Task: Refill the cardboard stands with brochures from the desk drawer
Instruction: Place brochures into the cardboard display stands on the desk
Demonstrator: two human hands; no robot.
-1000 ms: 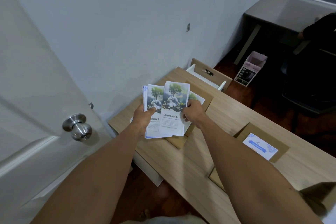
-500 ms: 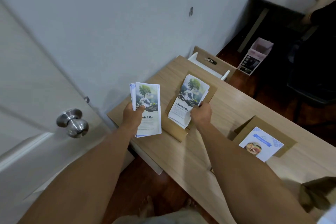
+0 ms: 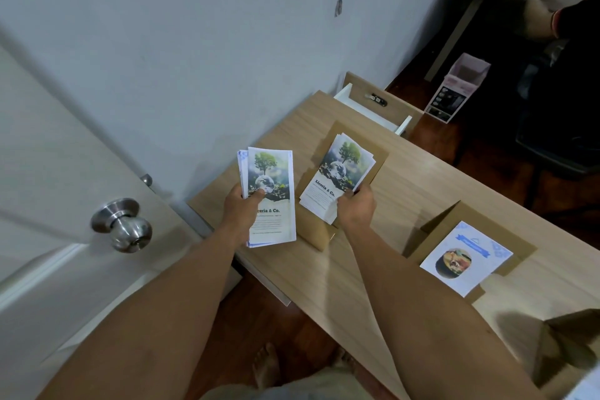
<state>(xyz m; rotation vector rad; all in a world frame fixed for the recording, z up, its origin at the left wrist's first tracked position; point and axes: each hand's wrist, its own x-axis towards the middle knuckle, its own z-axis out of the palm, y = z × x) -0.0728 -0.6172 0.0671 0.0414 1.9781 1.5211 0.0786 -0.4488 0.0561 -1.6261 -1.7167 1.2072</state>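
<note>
My left hand (image 3: 242, 209) grips a stack of tree-and-globe brochures (image 3: 271, 185) above the desk's left end. My right hand (image 3: 355, 209) holds several of the same brochures (image 3: 339, 172), and they lie tilted against a brown cardboard stand (image 3: 378, 156) on the wooden desk (image 3: 324, 273). A second cardboard stand (image 3: 461, 217) to the right holds a white brochure with a blue banner and a food picture (image 3: 464, 258). The desk drawer (image 3: 373, 104) stands open at the far end of the desk.
A white door with a steel knob (image 3: 125, 226) is close on the left. A pale wall runs behind the desk. Another cardboard piece (image 3: 568, 344) sits at the desk's near right. A pink box (image 3: 457, 88) stands on the floor, and another person's hands (image 3: 542, 0) show at top right.
My right hand took several brochures from the fanned stack and carried them right, down against the cardboard stand. My left hand moved left and lower with the remaining stack.
</note>
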